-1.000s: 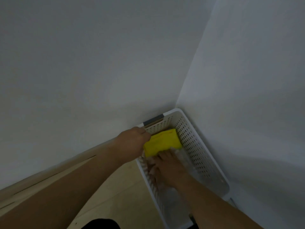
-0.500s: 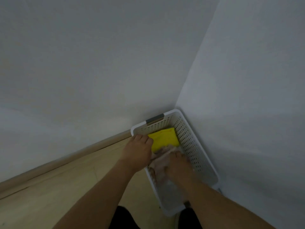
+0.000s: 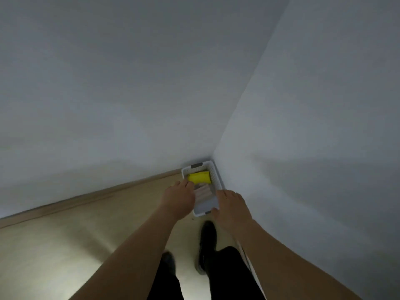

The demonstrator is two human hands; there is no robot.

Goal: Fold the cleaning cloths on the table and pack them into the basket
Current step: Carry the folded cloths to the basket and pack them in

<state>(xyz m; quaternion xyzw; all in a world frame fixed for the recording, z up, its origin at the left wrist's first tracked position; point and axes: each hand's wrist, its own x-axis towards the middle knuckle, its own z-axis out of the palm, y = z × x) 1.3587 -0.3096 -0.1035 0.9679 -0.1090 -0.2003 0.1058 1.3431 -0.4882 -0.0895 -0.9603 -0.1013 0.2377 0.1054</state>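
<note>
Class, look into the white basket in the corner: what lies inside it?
Inside the white basket lie a folded yellow cloth at the far end and pale folded cloths nearer. The left hand covers the left edge, so anything beneath it stays unseen.

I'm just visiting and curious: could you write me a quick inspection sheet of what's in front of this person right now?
Surface: pale wooden top, running into a wall corner.
Job's things: white perforated basket in the corner; folded yellow cloth at its far end; pale folded cloth nearer, beside it; grey cloth at the near end.
Clutter: nothing seen.
Grips: left hand over the basket's left rim, fingers straight, holding nothing; right hand at its near right corner, fingers relaxed, holding nothing.
Cables: nothing seen.
Surroundings: plain grey walls; the person's dark trousers and shoes below.
</note>
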